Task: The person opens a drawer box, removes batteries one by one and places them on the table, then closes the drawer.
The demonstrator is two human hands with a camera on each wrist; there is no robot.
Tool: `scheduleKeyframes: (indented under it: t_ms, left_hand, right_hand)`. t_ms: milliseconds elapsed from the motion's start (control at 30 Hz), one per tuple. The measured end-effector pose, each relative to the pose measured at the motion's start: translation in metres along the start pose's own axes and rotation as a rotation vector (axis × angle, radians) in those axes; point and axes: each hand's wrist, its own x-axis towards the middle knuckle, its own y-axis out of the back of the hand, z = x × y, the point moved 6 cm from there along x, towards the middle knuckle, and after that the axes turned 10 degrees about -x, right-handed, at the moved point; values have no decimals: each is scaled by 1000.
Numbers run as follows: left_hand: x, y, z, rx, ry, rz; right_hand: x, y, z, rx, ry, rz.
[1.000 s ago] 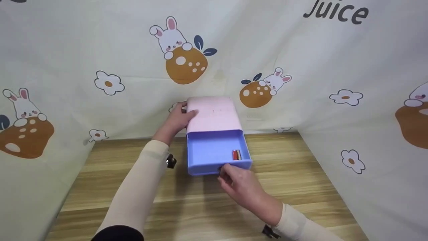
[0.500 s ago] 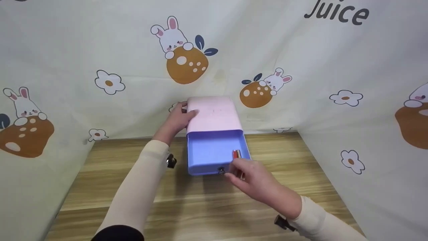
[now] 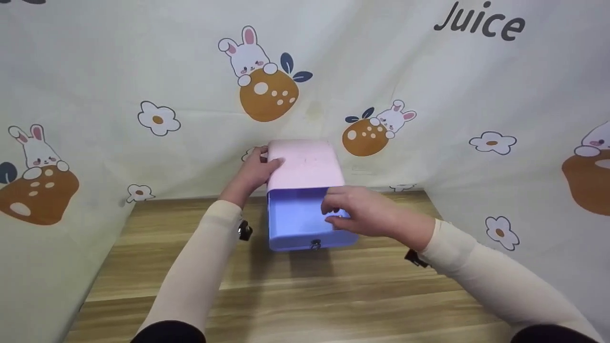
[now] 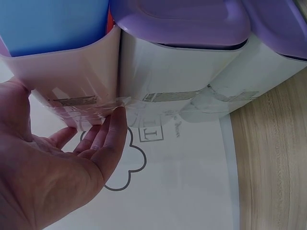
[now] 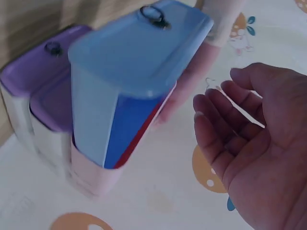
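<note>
A pink drawer cabinet stands against the printed backdrop, its light-blue drawer pulled out toward me. My left hand grips the cabinet's left side, thumb on top and fingers along the side; the left wrist view shows those fingers against the pink casing. Over the right part of the drawer hovers my right hand, its fingers loosely bent and nothing visible in them. In the right wrist view the right palm and relaxed fingers are apart from the drawer front. The drawer's contents behind this hand are mostly hidden.
Purple-fronted drawers in white casings are stacked with the pink one, clear tape across their sides. A dark ring pull hangs on the blue front. Wood-grain tabletop lies before it, with patterned fabric around.
My right hand has let go of the ring pull and moved up and rightward over the drawer, covering the small red and gold cylinders seen inside earlier. The left hand stays put.
</note>
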Motion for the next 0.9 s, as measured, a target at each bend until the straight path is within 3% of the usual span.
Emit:
scheduleKeyframes:
  t_ms: [100, 300, 600, 900]
  left_hand:
    - [-1, 0, 0, -11, -7, 5]
    - [-2, -1, 0, -9, -3, 4]
    - [-3, 7, 3, -11, -9, 23]
    - [-3, -1, 2, -15, -18, 6]
  right_hand:
    - [12, 0, 7, -52, 28, -90]
    - [27, -3, 10, -148, 86, -193]
    - [45, -18, 13, -227, 59, -412]
    - [48, -33, 19, -297, 52, -597]
